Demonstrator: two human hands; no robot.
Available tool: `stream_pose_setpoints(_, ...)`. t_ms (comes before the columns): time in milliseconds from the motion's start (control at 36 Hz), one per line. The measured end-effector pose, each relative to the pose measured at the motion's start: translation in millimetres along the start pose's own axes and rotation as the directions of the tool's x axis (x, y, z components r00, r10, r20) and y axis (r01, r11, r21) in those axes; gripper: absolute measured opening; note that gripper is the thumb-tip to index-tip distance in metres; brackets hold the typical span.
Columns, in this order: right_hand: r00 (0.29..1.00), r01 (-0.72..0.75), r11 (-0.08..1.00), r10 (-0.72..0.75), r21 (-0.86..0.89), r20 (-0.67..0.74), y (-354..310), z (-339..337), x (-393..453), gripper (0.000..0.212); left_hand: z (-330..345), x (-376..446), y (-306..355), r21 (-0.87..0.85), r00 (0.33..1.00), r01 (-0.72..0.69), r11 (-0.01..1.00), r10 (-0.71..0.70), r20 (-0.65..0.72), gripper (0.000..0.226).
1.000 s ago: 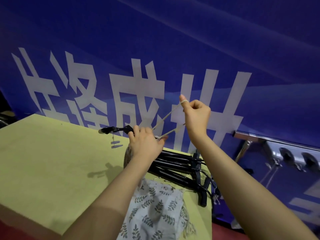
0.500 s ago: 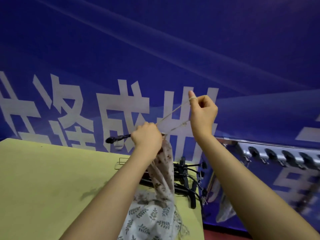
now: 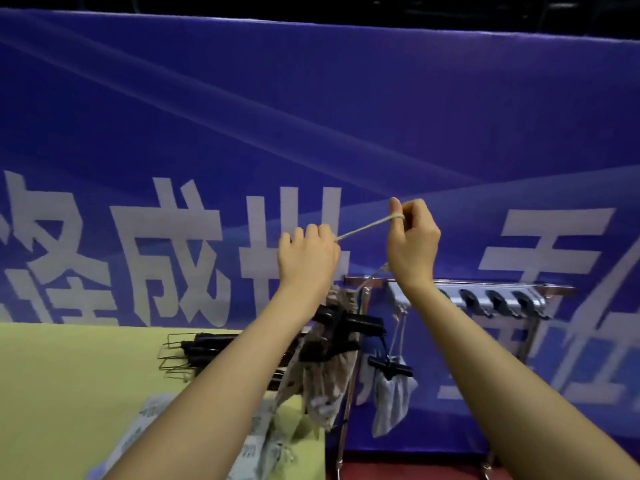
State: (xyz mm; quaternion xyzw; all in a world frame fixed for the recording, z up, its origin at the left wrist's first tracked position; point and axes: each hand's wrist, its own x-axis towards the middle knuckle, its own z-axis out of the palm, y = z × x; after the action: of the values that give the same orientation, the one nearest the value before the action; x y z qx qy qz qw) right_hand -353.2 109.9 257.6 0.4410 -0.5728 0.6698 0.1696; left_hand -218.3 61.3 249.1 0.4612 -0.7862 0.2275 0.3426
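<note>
Between your raised hands, a pale cord (image 3: pixel 363 229) runs taut: your left hand (image 3: pixel 306 261) clenches its lower end, hanger (image 3: pixel 346 322) and cloth (image 3: pixel 329 386) dangling below the fist, while your right hand (image 3: pixel 412 244), slightly higher, curls around the loop hooked over its forefinger, above a rack (image 3: pixel 460 281).

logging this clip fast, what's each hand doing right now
left hand: grips one end of the string
right hand: holds the string, looped round a finger
</note>
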Motion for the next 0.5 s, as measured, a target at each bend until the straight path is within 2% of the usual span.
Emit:
stream_pose_setpoints(83,1.000,0.003,1.000,-0.002,-0.030,0.023,19.2,-33.0,11.4,0.030,-4.9,3.9,38.7,-0.076,0.995,-0.039,0.996,0.032,-0.097,0.027)
stream_pose_setpoints(167,0.996,-0.023,0.998,0.028,-0.056,0.087,44.0,-61.9,17.8,0.027,-5.0,6.3,74.8,-0.093,0.996,-0.020,0.996,0.011,-0.088,0.031)
stream_pose_setpoints(250,0.983,-0.112,0.994,0.113,-0.018,0.144,75.1,-89.4,23.2,0.029,4.0,-1.8,111.0,-0.237,0.996,-0.016,0.971,0.037,0.086,0.040)
stream_pose_setpoints(306,0.961,-0.175,0.984,0.175,-0.018,0.214,94.8,-107.8,27.3,0.029,10.4,-6.5,131.4,-0.295,0.993,0.019,0.955,0.015,0.114,0.043)
stream_pose_setpoints(417,0.857,-0.387,0.920,0.338,0.054,0.389,134.2,-136.9,26.3,0.026,25.5,-15.7,166.5,-0.408,0.960,0.176,0.896,-0.065,0.272,0.037)
stream_pose_setpoints(500,0.780,-0.499,0.866,0.431,0.035,0.454,162.1,-151.2,16.6,0.027,46.0,-25.2,189.1,-0.500,0.890,0.360,0.788,-0.129,0.438,0.030)
